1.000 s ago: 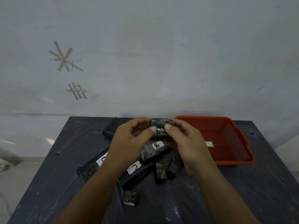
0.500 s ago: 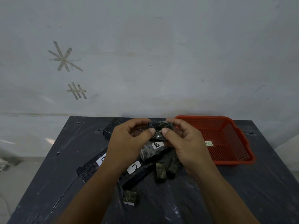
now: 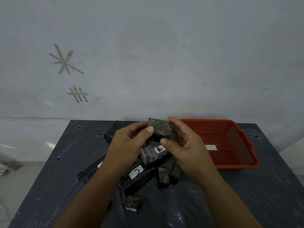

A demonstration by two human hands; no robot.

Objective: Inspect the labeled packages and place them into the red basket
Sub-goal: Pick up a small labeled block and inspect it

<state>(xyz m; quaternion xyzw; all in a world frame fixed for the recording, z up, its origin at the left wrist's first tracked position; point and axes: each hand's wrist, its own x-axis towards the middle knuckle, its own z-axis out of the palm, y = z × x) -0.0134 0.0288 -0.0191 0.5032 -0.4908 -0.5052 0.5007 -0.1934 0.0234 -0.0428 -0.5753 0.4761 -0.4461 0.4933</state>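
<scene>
Package (image 3: pixel 159 129), a small block wrapped in mottled dark green, sits raised above the table between both hands. Left hand (image 3: pixel 130 145) grips its left end, thumb pressed on the front face and the other fingers curled behind. Right hand (image 3: pixel 184 145) grips the right end, fingers curled over the top edge and the thumb tucked under the lower front corner. Both sets of fingers are clamped on this one package.

Just below the thumbs lies a longer clear-wrapped package bearing a white B label (image 3: pixel 158 149). Nearer the wrists, a black package with a C label (image 3: pixel 136 172) lies slantwise, and beside it, under the right palm, stand two small green blocks (image 3: pixel 169 175). One more small green block (image 3: pixel 132 202) lies alone between the forearms, a white tag at its near edge. Beyond the left knuckles another black package (image 3: pixel 113 131) shows partly.

To the right of the right hand's fingers sits the red basket (image 3: pixel 236 145), a mesh tray with a pale label partly hidden by the hand. Everything rests on a dark table (image 3: pixel 49 178) against a grey wall carrying tape marks (image 3: pixel 65 63).
</scene>
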